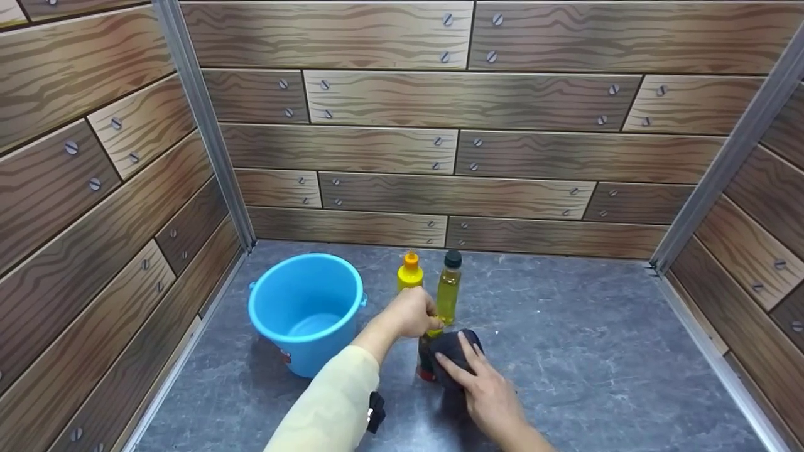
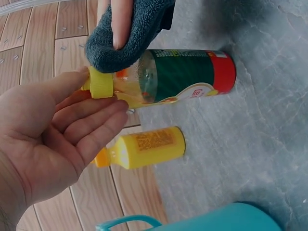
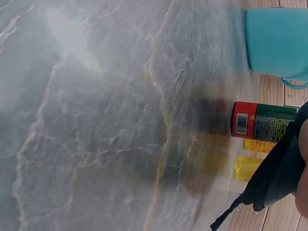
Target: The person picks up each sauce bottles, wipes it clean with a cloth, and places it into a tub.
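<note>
A clear bottle [image 2: 187, 77] with a green and red label and a yellow cap stands on the grey floor; in the head view only its lower part [image 1: 426, 363] shows. My left hand [image 2: 102, 90] pinches the yellow cap between thumb and fingers, also seen from above [image 1: 427, 317]. My right hand [image 1: 461, 355] lies with straight fingers on a dark cloth [image 1: 447, 345] and presses it against the bottle's upper side. The wrist views show the cloth [image 2: 139, 33] draped over the bottle's shoulder and hanging from my right hand [image 3: 274, 178].
A blue bucket [image 1: 314, 358] stands left of the bottles. Behind the held bottle stand a yellow squeeze bottle with an orange cap [image 1: 409, 276] and an oil bottle with a dark cap [image 1: 448, 292]. Wood-pattern walls [image 1: 452, 144] close three sides.
</note>
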A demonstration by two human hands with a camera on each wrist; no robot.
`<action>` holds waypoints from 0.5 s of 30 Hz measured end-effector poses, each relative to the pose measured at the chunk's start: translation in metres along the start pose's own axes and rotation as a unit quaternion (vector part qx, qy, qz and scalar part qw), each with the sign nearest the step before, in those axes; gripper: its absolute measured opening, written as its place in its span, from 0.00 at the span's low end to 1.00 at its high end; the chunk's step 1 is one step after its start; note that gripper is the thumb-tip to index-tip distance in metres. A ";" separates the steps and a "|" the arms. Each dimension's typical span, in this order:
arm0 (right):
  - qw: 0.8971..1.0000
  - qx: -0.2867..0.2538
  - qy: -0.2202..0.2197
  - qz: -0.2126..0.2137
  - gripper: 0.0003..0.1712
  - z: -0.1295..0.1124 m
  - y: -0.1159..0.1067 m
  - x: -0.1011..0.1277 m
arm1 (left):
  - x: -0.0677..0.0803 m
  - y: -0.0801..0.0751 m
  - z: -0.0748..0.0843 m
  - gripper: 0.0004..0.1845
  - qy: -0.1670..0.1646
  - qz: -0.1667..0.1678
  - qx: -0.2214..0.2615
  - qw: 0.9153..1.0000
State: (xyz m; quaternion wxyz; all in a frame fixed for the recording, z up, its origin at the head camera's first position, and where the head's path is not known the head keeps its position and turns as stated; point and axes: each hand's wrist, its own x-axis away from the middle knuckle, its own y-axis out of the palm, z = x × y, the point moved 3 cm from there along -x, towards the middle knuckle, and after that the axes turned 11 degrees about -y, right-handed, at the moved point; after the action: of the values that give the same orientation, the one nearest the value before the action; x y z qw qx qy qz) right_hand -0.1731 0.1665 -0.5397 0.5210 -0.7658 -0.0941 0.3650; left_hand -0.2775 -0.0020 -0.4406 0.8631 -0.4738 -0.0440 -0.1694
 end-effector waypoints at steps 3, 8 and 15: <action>1.000 0.005 -0.005 -0.003 0.43 -0.002 0.001 -0.005 | 0.000 -0.001 0.002 0.10 -0.003 -0.006 -0.015 1.000; 1.000 0.019 -0.006 -0.007 0.44 -0.003 0.004 -0.011 | -0.001 -0.005 0.004 0.10 -0.007 -0.016 -0.023 1.000; 1.000 0.023 0.000 -0.010 0.45 -0.003 0.006 -0.015 | 0.001 -0.007 0.007 0.11 -0.004 -0.017 -0.026 1.000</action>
State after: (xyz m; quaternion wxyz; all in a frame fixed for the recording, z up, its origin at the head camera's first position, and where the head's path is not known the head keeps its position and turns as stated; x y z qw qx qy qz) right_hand -0.1834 0.1533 -0.5375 0.5417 -0.7528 -0.0936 0.3621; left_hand -0.2784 0.0007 -0.4312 0.8473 -0.4958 -0.0516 -0.1833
